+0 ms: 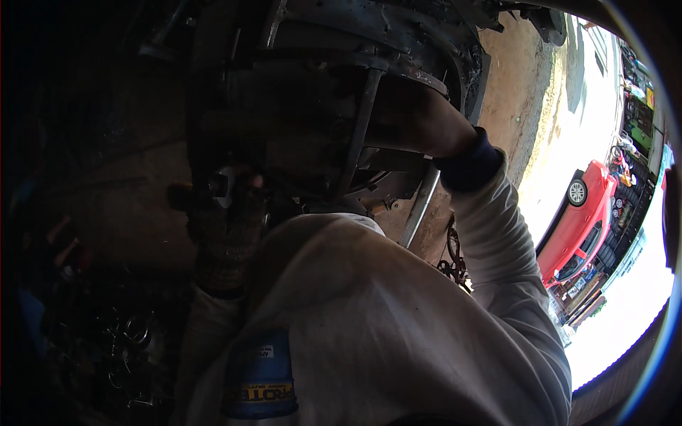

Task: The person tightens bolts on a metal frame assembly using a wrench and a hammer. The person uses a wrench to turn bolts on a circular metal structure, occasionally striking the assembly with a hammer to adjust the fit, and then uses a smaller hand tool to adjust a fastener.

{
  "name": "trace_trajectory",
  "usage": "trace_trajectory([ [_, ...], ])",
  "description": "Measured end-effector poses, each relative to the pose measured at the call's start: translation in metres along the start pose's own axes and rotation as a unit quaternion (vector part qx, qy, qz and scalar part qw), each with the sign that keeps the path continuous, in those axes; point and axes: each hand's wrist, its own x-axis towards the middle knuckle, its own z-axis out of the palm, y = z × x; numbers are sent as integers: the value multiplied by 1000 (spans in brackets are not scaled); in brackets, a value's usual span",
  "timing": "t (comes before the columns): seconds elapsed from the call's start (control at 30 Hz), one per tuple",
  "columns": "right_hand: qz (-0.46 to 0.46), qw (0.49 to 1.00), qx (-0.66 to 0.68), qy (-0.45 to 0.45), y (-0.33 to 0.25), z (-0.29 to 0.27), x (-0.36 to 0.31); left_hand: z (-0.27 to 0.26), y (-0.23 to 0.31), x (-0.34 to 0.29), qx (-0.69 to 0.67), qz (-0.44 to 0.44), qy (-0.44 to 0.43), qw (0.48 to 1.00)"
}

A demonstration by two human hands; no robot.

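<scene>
Deep in shadow at the left, my gloved left hand (229, 241) is closed around a wrench (224, 186), whose pale, forked metal end shows above the fingers. My right hand (430, 121) reaches under and behind a dark metal bar (361, 128) of a vehicle's frame. Its wrist and back show, while the fingers are lost in the dark, so what they touch is hidden. Black curved bodywork (341, 42) spreads above both hands. My dark cuff (474, 160) lies close to the edge of that frame.
A bright metal tube (420, 206) slants down below my right wrist. Loose metal parts or tools (131, 334) lie dimly at lower left. A blue can-shaped thing (259, 373) appears at the bottom, against my white clothing. Far right, a red car (582, 220) stands outside.
</scene>
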Motion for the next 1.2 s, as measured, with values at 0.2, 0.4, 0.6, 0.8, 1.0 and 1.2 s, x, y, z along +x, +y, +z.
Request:
trace_trajectory([
  [0.2,240,769,589,71,-24,-2,1,3,-9,1,-285,-220,-31,932],
  [0.4,140,916,376,0,-14,-13,14,0,10,7,335,233,57,911],
  [0.6,171,918,351,-64,2,-17,17,10,38,20,-200,-17,19,980],
  [0.8,154,951,265,-40,2,-1,10,1,4,11,317,275,43,907],
  [1.0,131,964,232,-9,9,-4,2,15,11,10,-30,-69,7,997],
  [1.2,144,919,366,13,-6,21,-4,-4,-3,-2,-52,-126,9,991],
])
